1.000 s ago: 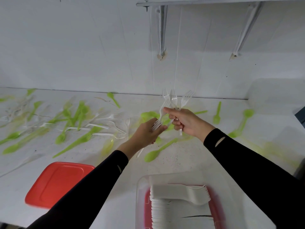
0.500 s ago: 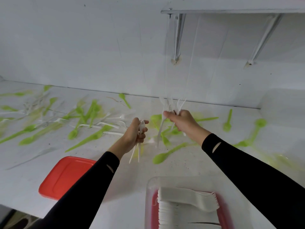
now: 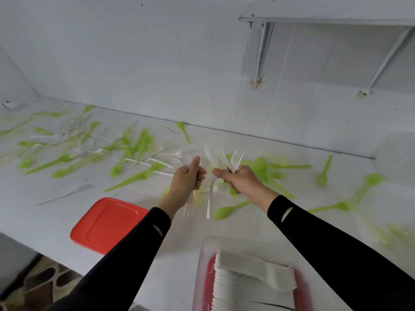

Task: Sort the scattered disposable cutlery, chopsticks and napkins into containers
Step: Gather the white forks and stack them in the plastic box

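My right hand [image 3: 241, 179] grips a bunch of white plastic forks [image 3: 233, 159], tines up, above the white counter [image 3: 56, 221]; one fork [image 3: 211, 194] of the bunch hangs lower from its fingertips. Just to the left, my left hand [image 3: 187, 179] holds a couple of white forks [image 3: 188, 206] whose handles stick out below the fist. A clear container [image 3: 203, 259] at the near edge holds a stacked row of white forks [image 3: 244, 272]. Green spoons [image 3: 134, 153] and more white forks [image 3: 157, 161] lie scattered across the counter behind the hands.
A red lid [image 3: 105, 223] lies flat at the counter's near left edge. More green spoons [image 3: 345, 204] lie to the right. A white wall rises behind the counter, with a shelf on metal brackets [image 3: 260, 52] overhead. Patterned floor shows at the bottom left.
My left hand drew away from the right with a couple of forks, then rose beside it. The right hand kept its bunch, one fork slipping lower. The view shifted left.
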A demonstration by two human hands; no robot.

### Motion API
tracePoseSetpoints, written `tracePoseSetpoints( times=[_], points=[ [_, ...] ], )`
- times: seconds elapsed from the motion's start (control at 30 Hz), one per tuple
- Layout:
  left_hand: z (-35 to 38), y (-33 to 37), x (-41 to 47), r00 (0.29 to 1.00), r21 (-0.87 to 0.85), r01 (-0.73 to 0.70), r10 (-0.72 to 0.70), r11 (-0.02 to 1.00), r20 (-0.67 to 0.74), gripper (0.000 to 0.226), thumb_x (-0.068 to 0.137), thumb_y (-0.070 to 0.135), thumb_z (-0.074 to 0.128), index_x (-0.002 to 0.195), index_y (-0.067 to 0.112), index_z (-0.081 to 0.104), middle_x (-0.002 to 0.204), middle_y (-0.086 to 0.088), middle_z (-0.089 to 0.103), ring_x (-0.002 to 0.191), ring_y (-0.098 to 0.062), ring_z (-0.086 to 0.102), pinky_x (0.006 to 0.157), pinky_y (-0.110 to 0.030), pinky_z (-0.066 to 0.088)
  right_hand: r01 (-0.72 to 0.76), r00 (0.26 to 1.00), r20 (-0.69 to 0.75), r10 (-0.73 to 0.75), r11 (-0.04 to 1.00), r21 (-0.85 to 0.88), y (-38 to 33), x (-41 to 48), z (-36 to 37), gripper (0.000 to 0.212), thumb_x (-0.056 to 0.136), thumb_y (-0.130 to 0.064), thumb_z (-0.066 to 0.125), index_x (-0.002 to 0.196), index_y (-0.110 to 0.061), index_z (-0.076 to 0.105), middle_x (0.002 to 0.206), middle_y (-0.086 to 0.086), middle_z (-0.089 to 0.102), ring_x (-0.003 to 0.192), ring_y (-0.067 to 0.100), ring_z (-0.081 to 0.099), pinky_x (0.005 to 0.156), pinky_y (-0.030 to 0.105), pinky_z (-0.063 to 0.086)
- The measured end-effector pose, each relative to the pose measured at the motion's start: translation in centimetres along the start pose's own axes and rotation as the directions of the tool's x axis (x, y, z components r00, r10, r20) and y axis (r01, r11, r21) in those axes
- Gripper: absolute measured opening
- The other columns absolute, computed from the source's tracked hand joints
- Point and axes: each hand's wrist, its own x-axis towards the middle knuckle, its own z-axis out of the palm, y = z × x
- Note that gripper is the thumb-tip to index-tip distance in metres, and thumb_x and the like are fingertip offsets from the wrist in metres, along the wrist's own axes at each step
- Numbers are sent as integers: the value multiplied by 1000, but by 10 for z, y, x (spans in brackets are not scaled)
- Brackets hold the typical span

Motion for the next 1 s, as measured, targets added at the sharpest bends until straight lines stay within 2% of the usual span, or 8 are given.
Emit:
tracePoseSetpoints(
  times=[0.17,0.27,0.33,0.43,0.6,0.77,0.87,1.0],
  points=[
    [7,-7,-18,998,131,-6,14,991,-58,63,98,64,24,93,13,60,69,3,45,54,-13,40,49,-26,34,-56,998,-38,56,998,-9,0,-2,8,36,77,-44,80,70,-14,62,59,-3,52,45,10,37,43,21,29],
    [10,-13,-24,999,175,6,4,985,-53,43,102,41,28,111,12,59,84,3,50,69,-15,46,64,-33,43,-85,996,-39,84,996,-19,2,-6,17,34,78,-42,79,78,-10,66,62,-2,54,45,10,38,42,21,29],
    [10,-19,-28,991,277,-113,128,954,-37,33,104,28,31,105,10,59,90,4,55,84,-15,53,80,-28,44,-98,995,-31,97,995,-8,3,-9,24,34,80,-40,77,84,-7,70,61,-2,53,44,10,37,41,20,27],
    [10,-32,-31,970,402,-229,241,887,20,35,107,22,28,98,8,60,97,-2,58,102,-19,50,86,-19,34,-100,994,-33,102,993,57,5,-12,34,42,83,-37,75,93,3,71,53,-4,49,37,9,33,38,19,23],
    [-1,-46,-16,956,478,-263,292,838,15,44,103,41,20,96,23,59,99,-8,65,109,-26,56,96,-40,43,-138,990,50,132,979,152,-2,-13,48,29,89,-36,69,87,-7,73,53,-5,48,38,9,29,39,19,21],
    [-21,-40,-5,965,522,-234,262,821,20,31,105,21,30,120,9,55,100,-10,60,103,-27,54,80,-28,36,-195,972,170,164,962,190,-10,-4,65,22,94,-28,62,86,-9,69,54,-4,48,39,10,27,38,18,21],
    [-42,-35,5,976,543,-212,203,813,78,40,105,19,30,137,0,45,114,-21,57,112,-33,54,93,-34,42,-198,970,177,168,965,171,-17,4,78,17,94,-21,60,86,-8,67,57,-3,50,39,9,28,39,19,22],
    [-66,-26,16,985,483,-168,163,859,53,36,100,21,49,133,8,56,123,-10,65,115,-22,60,101,-36,45,-175,975,167,147,970,171,-24,15,94,18,91,-24,63,77,-13,62,62,-1,49,43,10,28,42,20,21]
  ],
)
